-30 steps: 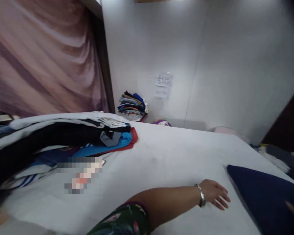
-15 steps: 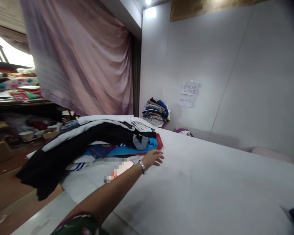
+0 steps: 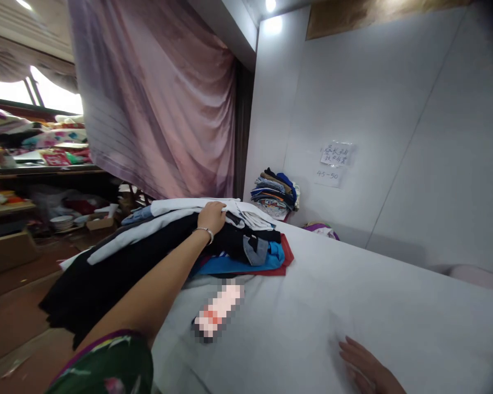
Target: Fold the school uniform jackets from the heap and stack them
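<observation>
My left hand [image 3: 211, 217], a silver bangle on its wrist, reaches out to the top of a heap of clothes and closes its fingers on a white garment [image 3: 168, 207] lying uppermost. Under that lie a large black garment [image 3: 119, 262], a blue one [image 3: 238, 265] and a red one [image 3: 287, 254]. My right hand [image 3: 365, 366] rests flat, fingers apart, on the white sheet [image 3: 332, 295] at the bottom right; it holds nothing and is partly cut off by the frame edge.
A small blurred object [image 3: 217, 312] lies on the sheet in front of the heap. A stack of folded clothes [image 3: 274, 191] stands by the back wall under paper notes [image 3: 332, 161]. A mauve curtain [image 3: 160, 109] hangs at the left, with cluttered shelves [image 3: 24, 164] beyond.
My left hand swept from the right side of the sheet over to the heap and closed on the white garment. My right hand has come into view. The view turned left.
</observation>
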Demonstrator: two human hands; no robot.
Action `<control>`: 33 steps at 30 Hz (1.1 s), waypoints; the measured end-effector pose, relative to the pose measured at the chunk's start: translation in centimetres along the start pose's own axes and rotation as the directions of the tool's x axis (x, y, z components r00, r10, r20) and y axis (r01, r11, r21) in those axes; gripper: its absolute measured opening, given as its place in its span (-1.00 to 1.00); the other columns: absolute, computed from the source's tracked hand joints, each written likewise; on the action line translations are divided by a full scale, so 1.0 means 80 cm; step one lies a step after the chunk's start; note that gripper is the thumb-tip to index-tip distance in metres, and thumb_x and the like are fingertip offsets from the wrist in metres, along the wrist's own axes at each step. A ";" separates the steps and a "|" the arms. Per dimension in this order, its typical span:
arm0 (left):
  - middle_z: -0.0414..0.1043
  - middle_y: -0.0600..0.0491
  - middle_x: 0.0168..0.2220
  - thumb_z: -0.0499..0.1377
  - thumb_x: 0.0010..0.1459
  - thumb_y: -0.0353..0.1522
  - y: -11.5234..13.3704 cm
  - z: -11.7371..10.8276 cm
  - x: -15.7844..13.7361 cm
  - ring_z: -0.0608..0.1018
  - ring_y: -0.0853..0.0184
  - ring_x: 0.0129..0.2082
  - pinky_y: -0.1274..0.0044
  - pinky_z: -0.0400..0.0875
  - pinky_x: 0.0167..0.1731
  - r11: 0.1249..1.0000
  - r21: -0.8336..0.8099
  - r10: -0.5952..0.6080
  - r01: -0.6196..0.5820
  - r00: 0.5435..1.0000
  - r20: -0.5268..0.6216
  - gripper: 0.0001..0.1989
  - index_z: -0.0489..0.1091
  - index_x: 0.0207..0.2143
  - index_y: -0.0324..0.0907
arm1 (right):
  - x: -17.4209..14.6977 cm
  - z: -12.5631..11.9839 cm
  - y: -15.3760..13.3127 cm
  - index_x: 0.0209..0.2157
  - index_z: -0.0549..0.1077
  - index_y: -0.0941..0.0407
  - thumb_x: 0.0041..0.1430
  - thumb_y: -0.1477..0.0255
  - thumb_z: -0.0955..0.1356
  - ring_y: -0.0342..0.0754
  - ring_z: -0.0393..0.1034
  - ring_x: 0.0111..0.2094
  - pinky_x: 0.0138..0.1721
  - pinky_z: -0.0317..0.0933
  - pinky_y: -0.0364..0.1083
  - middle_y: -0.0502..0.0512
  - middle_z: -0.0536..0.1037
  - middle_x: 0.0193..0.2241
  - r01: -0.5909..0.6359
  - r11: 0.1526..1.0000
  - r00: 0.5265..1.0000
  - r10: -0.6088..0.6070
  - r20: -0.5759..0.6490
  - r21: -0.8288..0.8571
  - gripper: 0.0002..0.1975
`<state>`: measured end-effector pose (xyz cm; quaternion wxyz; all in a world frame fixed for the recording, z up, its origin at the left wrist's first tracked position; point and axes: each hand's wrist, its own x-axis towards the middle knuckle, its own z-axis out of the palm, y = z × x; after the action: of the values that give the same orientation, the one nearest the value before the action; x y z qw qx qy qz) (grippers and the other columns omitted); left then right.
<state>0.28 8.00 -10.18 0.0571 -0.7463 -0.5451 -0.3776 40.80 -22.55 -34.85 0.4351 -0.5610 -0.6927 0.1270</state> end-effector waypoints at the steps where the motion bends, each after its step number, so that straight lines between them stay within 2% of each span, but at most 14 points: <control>1: 0.40 -0.11 0.00 0.11 0.10 -0.42 -0.004 0.002 0.013 0.30 0.10 0.09 0.37 0.07 0.12 0.999 0.028 0.016 -0.016 1.000 0.019 -0.75 0.46 -0.16 -0.15 | 0.011 0.008 -0.009 -0.13 0.32 -0.61 -0.09 0.23 0.36 0.25 0.38 -0.07 -0.15 0.34 0.15 0.07 0.54 -0.13 0.025 0.999 0.999 -0.024 0.026 -0.023 -0.51; 4: 0.37 -0.09 0.03 0.14 0.10 -0.35 -0.003 0.018 0.044 0.27 0.09 0.10 0.36 0.01 0.12 0.998 0.038 0.053 -0.056 0.996 0.067 -0.75 0.47 -0.15 -0.13 | 0.028 0.027 -0.016 -0.05 0.23 -0.64 -0.02 0.22 0.30 0.21 0.37 -0.05 -0.16 0.36 0.14 -0.01 0.53 -0.11 0.077 0.991 0.995 -0.069 0.075 -0.112 -0.49; 9: 0.36 -0.13 0.05 0.22 0.04 -0.26 0.016 0.071 0.078 0.22 0.06 0.13 0.29 -0.10 0.13 0.992 0.084 0.074 -0.089 0.983 0.170 -0.72 0.46 -0.17 -0.11 | 0.017 0.049 0.004 0.04 0.13 -0.58 0.02 0.28 0.32 0.16 0.35 -0.01 -0.07 0.34 0.10 -0.12 0.45 -0.01 0.072 0.972 0.997 -0.077 -0.010 -0.226 -0.41; 13: 0.30 -0.22 0.10 0.27 -0.04 -0.17 0.023 0.115 0.096 0.17 -0.05 0.16 0.14 -0.22 0.13 0.991 0.124 0.017 -0.049 0.970 0.243 -0.62 0.45 -0.17 -0.14 | 0.009 0.049 0.012 0.09 0.21 -0.39 0.10 0.37 0.31 0.13 0.33 0.02 -0.04 0.34 0.09 -0.04 0.42 0.03 0.149 0.952 0.989 -0.146 0.031 -0.268 -0.45; 15: 0.32 -0.26 0.07 0.28 -0.06 -0.19 0.022 0.131 0.101 0.19 -0.10 0.15 0.08 -0.25 0.12 0.989 0.146 -0.035 -0.005 0.962 0.269 -0.63 0.46 -0.19 -0.16 | 0.009 0.048 0.017 0.09 0.24 -0.35 0.12 0.38 0.31 0.12 0.35 0.01 -0.06 0.36 0.07 -0.01 0.43 0.01 0.170 0.944 0.985 -0.167 0.033 -0.284 -0.48; 19: 0.44 -0.35 -0.09 0.22 0.01 -0.28 0.019 0.147 0.110 0.31 -0.17 0.07 0.02 -0.21 0.08 0.976 0.198 -0.151 0.096 0.947 0.285 -0.75 0.50 -0.29 -0.25 | 0.008 0.052 0.033 0.10 0.24 -0.34 0.11 0.42 0.30 0.10 0.34 0.02 -0.07 0.37 0.04 -0.02 0.43 0.01 0.202 0.930 0.979 -0.199 0.043 -0.306 -0.46; 22: 0.47 -0.35 -0.14 0.15 0.09 -0.28 0.029 0.143 0.123 0.38 -0.14 0.01 0.00 -0.23 0.08 0.966 0.224 -0.186 0.128 0.948 0.257 -0.75 0.52 -0.31 -0.27 | 0.004 0.058 0.041 0.12 0.22 -0.31 0.11 0.43 0.29 0.10 0.32 0.04 -0.05 0.36 0.05 -0.01 0.41 0.03 0.208 0.925 0.977 -0.214 0.017 -0.316 -0.44; 25: 0.49 -0.32 -0.15 0.08 0.16 -0.23 0.067 0.128 0.145 0.42 -0.07 -0.03 0.07 -0.04 0.06 0.975 0.196 -0.151 0.108 0.963 0.225 -0.68 0.51 -0.26 -0.28 | 0.001 0.059 0.038 0.13 0.23 -0.29 0.12 0.44 0.29 0.10 0.33 0.03 -0.06 0.37 0.05 0.01 0.43 0.03 0.221 0.925 0.970 -0.243 -0.033 -0.309 -0.45; 27: 0.48 -0.29 -0.13 0.02 0.20 -0.19 0.109 0.116 0.157 0.44 0.01 -0.04 0.23 0.16 -0.01 0.986 0.147 -0.101 0.072 0.975 0.199 -0.62 0.49 -0.20 -0.28 | 0.002 0.055 0.031 0.11 0.28 -0.27 0.13 0.44 0.30 0.08 0.33 0.04 -0.03 0.35 0.04 0.01 0.43 0.02 0.192 0.940 0.978 -0.206 -0.022 -0.283 -0.48; 29: 0.47 -0.22 -0.10 -0.06 0.24 -0.17 0.160 0.107 0.158 0.45 0.10 -0.06 0.36 0.26 -0.09 0.995 0.096 -0.037 0.021 0.985 0.166 -0.58 0.45 -0.13 -0.25 | 0.003 0.051 0.020 0.06 0.36 -0.22 0.14 0.43 0.30 0.08 0.33 0.05 0.00 0.32 0.04 0.03 0.44 0.02 0.136 0.961 0.990 -0.140 -0.001 -0.243 -0.55; 31: 0.47 -0.12 -0.10 -0.09 0.26 -0.16 0.210 0.100 0.141 0.46 0.19 -0.09 0.44 0.29 -0.14 0.998 0.046 0.045 -0.051 0.991 0.127 -0.60 0.43 -0.11 -0.16 | 0.005 0.047 0.010 0.00 0.44 -0.14 0.15 0.39 0.30 0.09 0.31 0.07 0.03 0.29 0.05 0.05 0.45 0.01 0.050 0.978 0.999 -0.049 0.013 -0.200 -0.64; 33: 0.48 -0.08 -0.17 -0.11 0.26 -0.15 0.250 0.096 0.106 0.47 0.23 -0.17 0.46 0.32 -0.22 0.979 -0.041 0.203 -0.201 0.978 0.043 -0.59 0.43 -0.17 -0.15 | 0.007 0.044 -0.001 -0.04 0.49 -0.08 0.15 0.32 0.31 0.11 0.30 0.08 0.06 0.25 0.06 0.07 0.46 0.01 -0.077 0.985 0.996 0.081 0.020 -0.152 -0.68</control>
<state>22.29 10.31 -3.76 0.0688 -0.8074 -0.4606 -0.3622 38.15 -20.97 -36.63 0.3768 -0.6177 -0.6831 0.0989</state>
